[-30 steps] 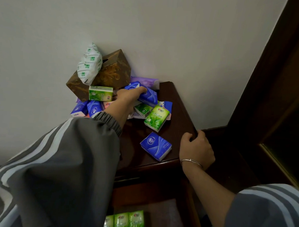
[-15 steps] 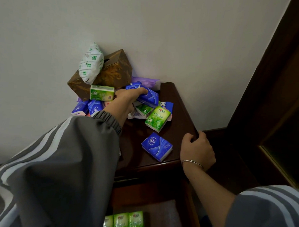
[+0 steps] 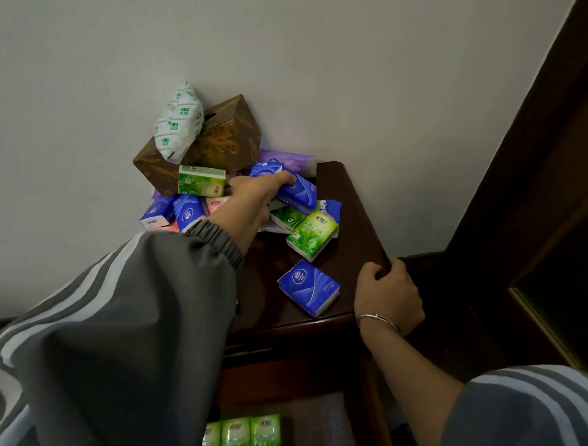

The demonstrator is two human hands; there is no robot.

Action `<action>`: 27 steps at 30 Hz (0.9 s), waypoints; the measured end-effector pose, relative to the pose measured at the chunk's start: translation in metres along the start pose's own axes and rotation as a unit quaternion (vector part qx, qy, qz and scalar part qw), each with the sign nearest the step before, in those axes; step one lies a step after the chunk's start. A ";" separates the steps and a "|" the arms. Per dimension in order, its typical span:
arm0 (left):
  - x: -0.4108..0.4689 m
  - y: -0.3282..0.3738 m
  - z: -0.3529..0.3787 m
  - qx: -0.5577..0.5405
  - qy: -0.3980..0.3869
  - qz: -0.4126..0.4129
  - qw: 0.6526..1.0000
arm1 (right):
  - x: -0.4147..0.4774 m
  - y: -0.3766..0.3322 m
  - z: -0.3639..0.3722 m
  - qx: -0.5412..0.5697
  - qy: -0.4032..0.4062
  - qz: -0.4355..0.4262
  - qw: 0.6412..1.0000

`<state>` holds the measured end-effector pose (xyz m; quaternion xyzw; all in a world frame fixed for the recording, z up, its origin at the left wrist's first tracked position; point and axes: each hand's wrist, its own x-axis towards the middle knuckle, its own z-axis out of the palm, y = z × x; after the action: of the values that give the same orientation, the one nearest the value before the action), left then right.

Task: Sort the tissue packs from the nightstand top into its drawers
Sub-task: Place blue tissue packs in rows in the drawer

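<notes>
1. Currently on the pick step — left hand (image 3: pixel 253 192) reaches into the heap at the back of the nightstand (image 3: pixel 350 205), fingers laid over a blue pack (image 3: pixel 299 191); whether they're closed on it, cannot tell.
2. Right hand (image 3: pixel 389 294) clamped on the nightstand's front right corner, bracing.
3. Packs mostly on top; lone blue one (image 3: pixel 308 291) near the front edge.
4. Drawer (image 3: pixel 314 422) open below — three green packs (image 3: pixel 243 436) inside.
5. Next: probably lift the blue pack clear without toppling neighbours, then pick a drawer; green sits below, so blue likely goes elsewhere.
</notes>
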<state>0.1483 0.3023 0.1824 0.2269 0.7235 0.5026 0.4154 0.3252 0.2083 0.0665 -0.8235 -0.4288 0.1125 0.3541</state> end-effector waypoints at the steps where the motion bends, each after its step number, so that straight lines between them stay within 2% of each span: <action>1: -0.002 0.000 0.000 -0.005 -0.007 -0.007 1.000 | 0.000 0.000 0.000 0.001 0.000 0.000 1.000; 7: -0.014 -0.002 0.007 -0.060 0.010 0.016 0.998 | 0.001 0.001 0.001 0.002 0.004 -0.001 1.000; 13: -0.031 -0.001 0.005 -0.089 -0.057 -0.009 0.994 | 0.000 0.001 0.000 0.006 0.005 -0.003 1.000; 20: -0.054 -0.012 -0.026 -0.113 -0.102 0.017 0.988 | 0.002 -0.001 -0.003 0.003 -0.008 0.001 1.000; 24: -0.071 -0.032 -0.064 -0.158 -0.085 0.019 0.984 | 0.000 -0.001 -0.006 0.021 0.000 -0.014 1.000; 27: -0.093 -0.055 -0.092 -0.179 -0.055 0.028 0.982 | 0.001 -0.001 -0.012 0.074 -0.009 -0.004 0.997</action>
<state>0.1283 0.1619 0.1807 0.1962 0.5914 0.6220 0.4741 0.3309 0.2035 0.0757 -0.7922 -0.4256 0.1502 0.4108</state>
